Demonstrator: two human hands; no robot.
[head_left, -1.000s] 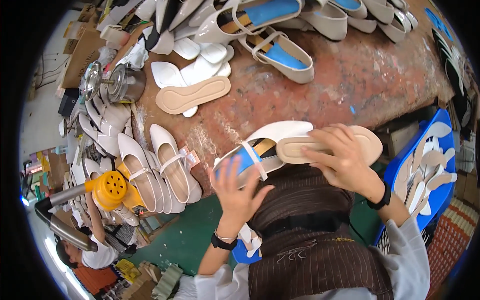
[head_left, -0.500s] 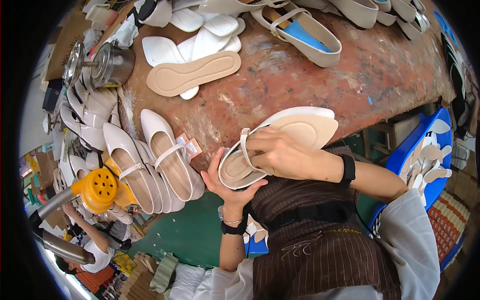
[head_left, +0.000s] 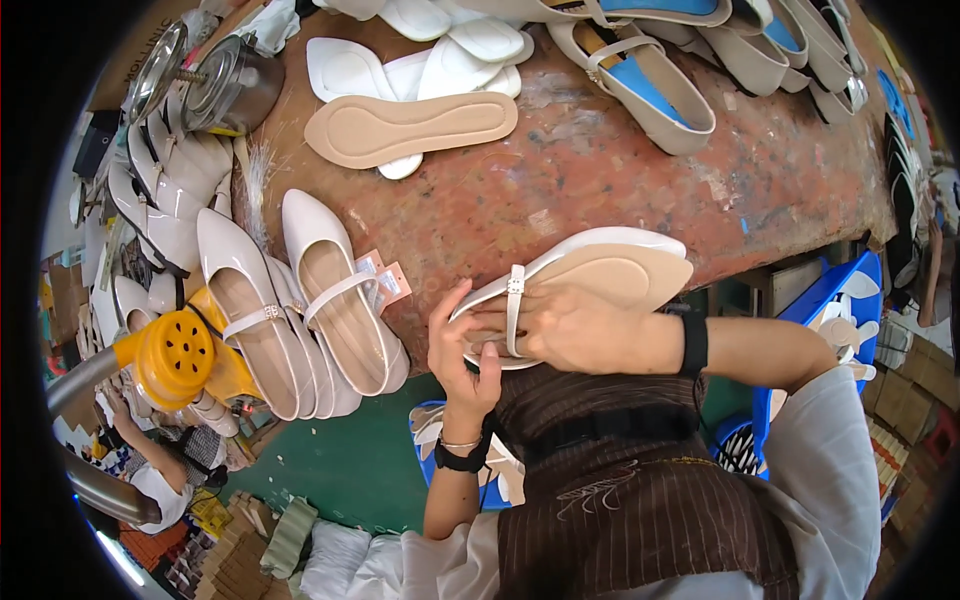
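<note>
A pale, glossy pointed shoe [head_left: 588, 239] with a jewelled strap [head_left: 515, 300] is in front of my apron, its toe pointing right. My left hand [head_left: 463, 352] clasps its heel end, fingers along the far side and thumb on the near side. A beige insole [head_left: 625, 275] lies partly in the shoe, and its broad front end shows at the toe. My right hand [head_left: 590, 328] is on the insole, with its fingers reaching under the strap toward the heel. Those fingertips are partly hidden, as is the insole's heel end.
Finished pale shoes [head_left: 345, 335] with paper tags stand left, beside a yellow lamp-like head [head_left: 175, 358]. Across the worn table [head_left: 560, 190] lie a loose beige insole [head_left: 410, 130], white insoles [head_left: 345, 70] and blue-lined shoes [head_left: 640, 95]. A metal pot [head_left: 240, 85] stands far left; a blue bin [head_left: 815, 310] is right.
My right fingers have gone deeper toward the heel, under the strap. The shoe has tilted, so less of its inside shows. My left hand still clasps the heel. The whole view has shifted slightly.
</note>
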